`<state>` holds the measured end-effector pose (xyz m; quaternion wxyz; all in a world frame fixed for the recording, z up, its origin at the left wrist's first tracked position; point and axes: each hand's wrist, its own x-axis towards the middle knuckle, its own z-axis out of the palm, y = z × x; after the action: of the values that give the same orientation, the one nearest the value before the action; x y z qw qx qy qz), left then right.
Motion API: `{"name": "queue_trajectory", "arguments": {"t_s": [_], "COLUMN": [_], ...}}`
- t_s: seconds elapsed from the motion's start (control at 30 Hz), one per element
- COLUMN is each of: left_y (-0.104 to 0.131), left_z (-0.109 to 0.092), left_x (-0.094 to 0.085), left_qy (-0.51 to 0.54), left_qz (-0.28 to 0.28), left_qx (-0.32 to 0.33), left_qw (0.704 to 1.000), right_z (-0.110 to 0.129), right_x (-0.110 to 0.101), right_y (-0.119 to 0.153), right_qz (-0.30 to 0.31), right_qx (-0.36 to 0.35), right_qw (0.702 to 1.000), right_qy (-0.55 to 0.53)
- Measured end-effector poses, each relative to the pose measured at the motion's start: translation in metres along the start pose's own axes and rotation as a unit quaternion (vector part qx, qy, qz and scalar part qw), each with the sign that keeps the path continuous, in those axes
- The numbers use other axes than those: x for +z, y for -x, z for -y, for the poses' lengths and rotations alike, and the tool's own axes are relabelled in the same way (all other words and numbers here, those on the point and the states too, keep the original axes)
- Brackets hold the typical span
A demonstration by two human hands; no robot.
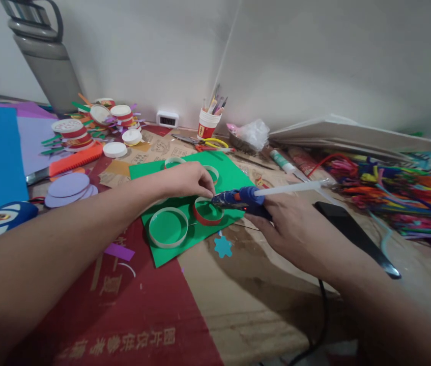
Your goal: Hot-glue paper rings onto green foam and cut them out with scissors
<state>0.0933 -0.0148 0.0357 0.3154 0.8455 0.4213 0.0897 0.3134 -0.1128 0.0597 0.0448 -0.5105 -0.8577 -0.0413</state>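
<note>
My right hand (pixel 291 223) grips a blue hot glue gun (pixel 243 198) with a long whitish glue stick jutting from its back. The gun's nozzle is at the rim of a red-sided paper ring (pixel 208 222), which lies on a green sheet (pixel 184 244). Against the far side of that ring, my left hand (pixel 190 180) has its fingers closed at the rim; the fingertips are partly hidden. Nearer me on the sheet is a larger white-edged ring (pixel 150 231). Two more rings sit behind, partly covered by my left hand. A turquoise scalloped cutout (pixel 223 246) lies beside the sheet.
Lilac discs (pixel 69 185), an orange-handled cutter (pixel 76 158) and decorated paper cups (pixel 72 134) stand left. Yellow-handled scissors (pixel 215 144) and a pen cup (pixel 208 123) are behind. Pipe cleaners (pixel 394 188) are heaped right. A black cord (pixel 324 310) hangs below my right hand.
</note>
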Motion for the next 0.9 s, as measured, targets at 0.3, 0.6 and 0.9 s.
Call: {"name": "queue_trajectory", "arguments": {"t_s": [0.3,0.6,0.9], "left_y": [-0.002,-0.001,-0.004], "left_z": [0.002,-0.003,0.004], "left_x": [0.0,-0.001,-0.001], "left_qy": [-0.019,-0.016,-0.055], "left_qz": [0.001,0.0,0.004], "left_qx": [-0.008,-0.036,-0.013], "left_qw": [1.0,0.999,0.998], "right_z": [-0.001,0.001,-0.006], "right_x": [0.004,0.011,0.006], "right_y": [-0.001,-0.005,-0.005], "right_qz": [-0.034,-0.073,-0.032], "right_qx": [-0.04,-0.065,-0.039], "right_qw": [0.998,0.995,0.998], "right_qy": [0.017,0.006,-0.025]}}
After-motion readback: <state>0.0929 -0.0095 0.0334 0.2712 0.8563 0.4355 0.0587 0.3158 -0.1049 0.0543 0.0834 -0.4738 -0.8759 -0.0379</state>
